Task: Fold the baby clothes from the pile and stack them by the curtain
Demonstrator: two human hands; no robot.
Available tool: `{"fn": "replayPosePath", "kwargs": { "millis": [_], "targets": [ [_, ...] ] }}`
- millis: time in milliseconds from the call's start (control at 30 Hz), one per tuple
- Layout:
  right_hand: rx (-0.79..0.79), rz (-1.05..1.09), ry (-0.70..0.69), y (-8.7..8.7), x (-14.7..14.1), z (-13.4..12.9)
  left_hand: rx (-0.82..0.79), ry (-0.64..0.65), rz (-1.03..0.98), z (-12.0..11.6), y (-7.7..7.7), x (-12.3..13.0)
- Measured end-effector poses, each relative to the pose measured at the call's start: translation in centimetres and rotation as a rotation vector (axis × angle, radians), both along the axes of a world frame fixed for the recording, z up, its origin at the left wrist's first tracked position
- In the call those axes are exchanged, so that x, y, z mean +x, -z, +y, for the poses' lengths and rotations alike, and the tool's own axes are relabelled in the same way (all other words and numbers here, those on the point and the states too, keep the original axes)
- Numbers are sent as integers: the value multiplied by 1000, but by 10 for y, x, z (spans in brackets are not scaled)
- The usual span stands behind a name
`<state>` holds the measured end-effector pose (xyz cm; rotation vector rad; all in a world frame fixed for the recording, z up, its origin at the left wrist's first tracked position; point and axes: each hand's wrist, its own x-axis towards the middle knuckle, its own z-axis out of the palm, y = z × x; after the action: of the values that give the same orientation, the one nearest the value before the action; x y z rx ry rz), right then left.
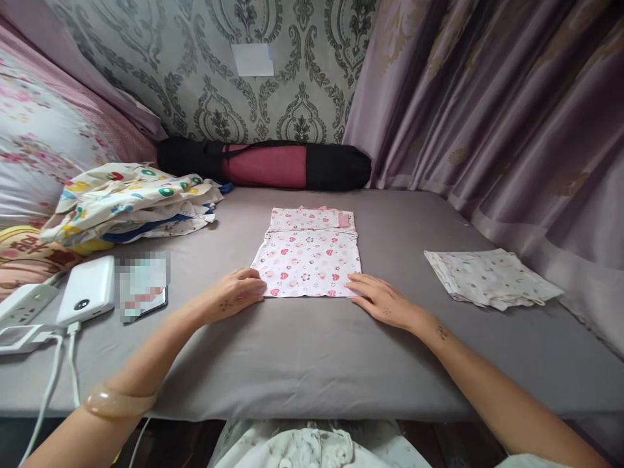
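Note:
A white garment (pixel 312 260) with pink hearts and small flowers lies folded into a flat, nearly rectangular shape on the grey sheet. Its far part is turned over in a band, and a small pink patch (pixel 344 221) sits at the band's right side. My left hand (pixel 238 290) has its fingers closed at the near left corner of the cloth. At the opposite near corner, my right hand (pixel 380 297) holds the edge, fingers above and thumb below. The garment's underside and the exact fingertip contact are hidden.
Another folded patterned cloth (pixel 492 276) lies at right. To the left are a pile of printed clothes (pixel 127 201), a white power bank (pixel 88 289), a power strip (pixel 29 305) and a pixelated flat object (pixel 143 286). A black and red rolled bag (pixel 263 164) rests against the wall.

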<state>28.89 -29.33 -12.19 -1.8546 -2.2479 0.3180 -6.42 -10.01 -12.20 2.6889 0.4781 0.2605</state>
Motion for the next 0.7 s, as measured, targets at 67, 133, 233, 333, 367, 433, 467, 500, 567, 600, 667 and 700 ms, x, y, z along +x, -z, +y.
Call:
{"fn": "replayPosePath", "kwargs": {
  "millis": [67, 133, 233, 333, 367, 433, 467, 500, 567, 600, 667, 700],
  "targets": [
    [51, -4, -14, 2, 5, -7, 37, -8, 2, 1, 2, -6],
    [102, -17, -30, 3, 7, -10, 60, -6, 21, 2, 4, -10],
    [159, -54, -58, 4, 6, -10, 75, 20, 65, 6, 5, -11],
    [192, -98, -77, 5, 4, -8, 104, 55, 103, 8, 4, -11],
    [202, -107, -80, 6, 4, -7, 116, 55, 114, 8, 4, -11],
    [220, -113, -84, 7, 3, -6, 145, 36, 132, 7, 4, -10],
    [228, -115, -80, 8, 2, -5, 161, 23, 135, 7, 5, -9],
    [236, -120, -71, 8, 1, -4, 175, 9, 132, 6, 5, -8],
    [250, -137, -43, 9, 0, -2, 191, -11, 112, 5, 7, -6],
    [254, -146, -30, 9, -1, -1, 193, -15, 97, 5, 8, -5],
    [255, -148, -22, 9, -1, 1, 185, -20, 68, 6, 8, -3],
    [251, -139, -28, 9, 0, 1, 177, -21, 56, 6, 8, -2]
  ]
}}
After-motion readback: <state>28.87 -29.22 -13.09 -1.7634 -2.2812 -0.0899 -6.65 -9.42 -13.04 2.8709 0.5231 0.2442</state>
